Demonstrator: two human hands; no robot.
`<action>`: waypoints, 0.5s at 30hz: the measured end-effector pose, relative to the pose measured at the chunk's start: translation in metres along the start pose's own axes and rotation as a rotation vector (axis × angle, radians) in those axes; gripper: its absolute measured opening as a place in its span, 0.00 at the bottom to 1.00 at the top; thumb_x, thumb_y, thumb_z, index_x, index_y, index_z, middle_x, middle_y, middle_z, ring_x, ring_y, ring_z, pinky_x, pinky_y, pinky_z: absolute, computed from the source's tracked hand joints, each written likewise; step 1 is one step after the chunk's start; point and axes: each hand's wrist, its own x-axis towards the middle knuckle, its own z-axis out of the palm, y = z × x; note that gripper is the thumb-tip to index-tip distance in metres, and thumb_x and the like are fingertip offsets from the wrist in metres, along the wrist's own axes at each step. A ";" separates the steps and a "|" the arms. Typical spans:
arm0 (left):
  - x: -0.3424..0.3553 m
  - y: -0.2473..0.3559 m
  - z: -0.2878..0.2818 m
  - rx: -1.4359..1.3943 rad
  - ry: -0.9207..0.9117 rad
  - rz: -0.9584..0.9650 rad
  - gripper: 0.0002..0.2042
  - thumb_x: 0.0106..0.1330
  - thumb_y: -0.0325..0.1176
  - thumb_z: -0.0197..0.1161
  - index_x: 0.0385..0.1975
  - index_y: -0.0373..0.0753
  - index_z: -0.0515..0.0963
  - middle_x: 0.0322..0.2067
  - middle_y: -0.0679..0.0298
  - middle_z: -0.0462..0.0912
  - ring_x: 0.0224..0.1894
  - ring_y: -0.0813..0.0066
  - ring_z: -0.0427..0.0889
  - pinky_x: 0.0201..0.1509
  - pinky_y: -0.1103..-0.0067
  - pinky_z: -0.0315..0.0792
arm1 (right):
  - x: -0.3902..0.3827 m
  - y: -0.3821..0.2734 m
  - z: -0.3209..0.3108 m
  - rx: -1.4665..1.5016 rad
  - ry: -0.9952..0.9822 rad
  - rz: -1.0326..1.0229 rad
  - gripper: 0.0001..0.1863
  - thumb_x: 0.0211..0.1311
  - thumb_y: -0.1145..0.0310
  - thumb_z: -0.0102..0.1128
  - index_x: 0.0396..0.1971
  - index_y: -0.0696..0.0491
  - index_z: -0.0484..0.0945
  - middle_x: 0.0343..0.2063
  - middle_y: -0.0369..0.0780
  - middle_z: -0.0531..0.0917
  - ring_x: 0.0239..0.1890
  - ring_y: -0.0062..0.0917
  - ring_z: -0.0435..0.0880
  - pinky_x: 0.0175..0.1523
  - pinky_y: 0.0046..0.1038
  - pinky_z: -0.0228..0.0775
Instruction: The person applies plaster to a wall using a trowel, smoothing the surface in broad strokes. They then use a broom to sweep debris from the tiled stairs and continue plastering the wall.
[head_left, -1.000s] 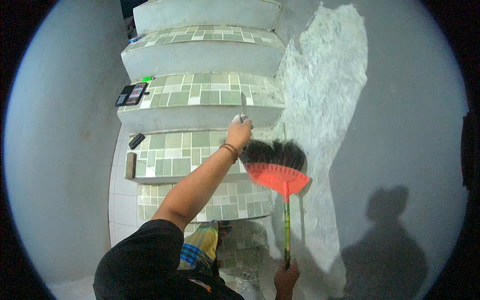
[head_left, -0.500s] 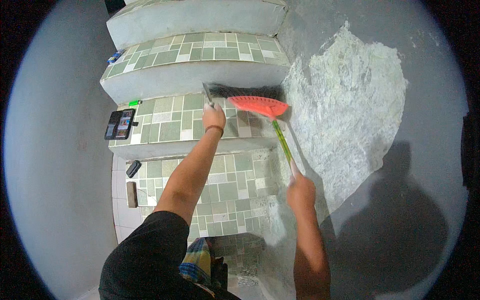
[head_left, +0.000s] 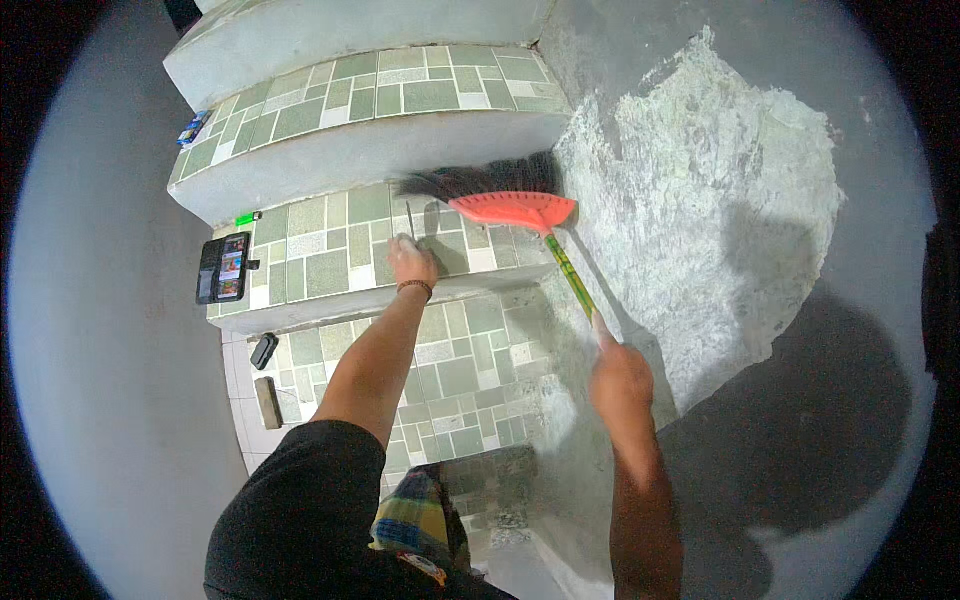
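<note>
My right hand (head_left: pixel 622 388) is wrapped round the green and white handle of a broom (head_left: pixel 515 209). The broom has a red fan-shaped head, and its black bristles rest against the back of a tiled step (head_left: pixel 330 245), by the riser and near the right wall. Just left of the broom, low over the same step, my left hand (head_left: pixel 412 264) is closed on a thin-bladed tool (head_left: pixel 409 218). Its narrow blade points away from me toward the bristles. The handle is hidden in my fingers, so its exact kind does not show.
A phone in an open dark case (head_left: pixel 222 268) and a green lighter (head_left: pixel 248 218) lie at the step's left end. One step lower are a small black case (head_left: pixel 264 351) and a brownish block (head_left: pixel 268 403). The right wall has a peeled whitish patch (head_left: pixel 720 200).
The view has shifted a little. My left hand has drawn slightly back toward me with the bladed tool. The broom's bristles have fanned out to the left.
</note>
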 end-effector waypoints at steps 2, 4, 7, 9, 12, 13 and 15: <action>-0.002 -0.002 0.000 0.046 0.043 0.083 0.22 0.64 0.32 0.60 0.54 0.26 0.68 0.63 0.39 0.66 0.69 0.38 0.58 0.71 0.52 0.54 | 0.002 -0.004 -0.006 -0.008 -0.014 0.009 0.35 0.57 0.79 0.54 0.68 0.45 0.68 0.28 0.53 0.81 0.33 0.50 0.82 0.38 0.49 0.74; -0.005 -0.004 -0.001 0.134 -0.041 0.077 0.22 0.64 0.32 0.60 0.55 0.27 0.68 0.64 0.39 0.65 0.70 0.39 0.57 0.72 0.51 0.54 | -0.025 -0.002 -0.022 -0.058 -0.167 0.101 0.34 0.60 0.75 0.52 0.69 0.42 0.66 0.30 0.52 0.81 0.33 0.49 0.83 0.43 0.48 0.76; -0.009 -0.004 0.000 0.030 0.045 0.105 0.22 0.66 0.33 0.59 0.57 0.27 0.67 0.66 0.41 0.63 0.71 0.40 0.56 0.73 0.51 0.50 | -0.070 -0.001 -0.046 -0.041 -0.158 0.118 0.34 0.60 0.74 0.52 0.69 0.42 0.66 0.29 0.52 0.81 0.32 0.49 0.83 0.43 0.48 0.76; -0.010 -0.004 0.001 0.047 0.016 0.106 0.23 0.67 0.34 0.59 0.57 0.27 0.67 0.67 0.43 0.62 0.72 0.42 0.56 0.74 0.51 0.48 | -0.066 -0.005 -0.049 -0.026 -0.104 0.105 0.34 0.60 0.74 0.52 0.70 0.42 0.65 0.28 0.52 0.81 0.31 0.49 0.82 0.43 0.48 0.76; -0.010 -0.004 0.003 0.058 0.012 0.086 0.23 0.67 0.35 0.59 0.58 0.27 0.67 0.67 0.44 0.61 0.72 0.44 0.55 0.74 0.50 0.48 | -0.014 -0.018 -0.033 0.046 -0.109 0.099 0.32 0.63 0.77 0.50 0.69 0.43 0.67 0.33 0.54 0.81 0.40 0.52 0.82 0.47 0.48 0.72; -0.010 -0.005 0.003 0.036 0.037 0.119 0.21 0.67 0.35 0.59 0.55 0.28 0.68 0.66 0.44 0.62 0.72 0.45 0.56 0.73 0.49 0.48 | -0.004 -0.021 -0.029 0.008 -0.203 0.170 0.32 0.63 0.77 0.49 0.69 0.43 0.67 0.34 0.54 0.82 0.40 0.52 0.82 0.47 0.48 0.72; -0.010 -0.006 0.002 0.048 0.080 0.149 0.20 0.66 0.34 0.59 0.53 0.29 0.69 0.65 0.45 0.64 0.70 0.44 0.58 0.71 0.49 0.51 | 0.000 -0.026 -0.028 -0.002 -0.257 0.202 0.32 0.63 0.78 0.48 0.69 0.43 0.67 0.35 0.54 0.82 0.41 0.52 0.82 0.48 0.48 0.72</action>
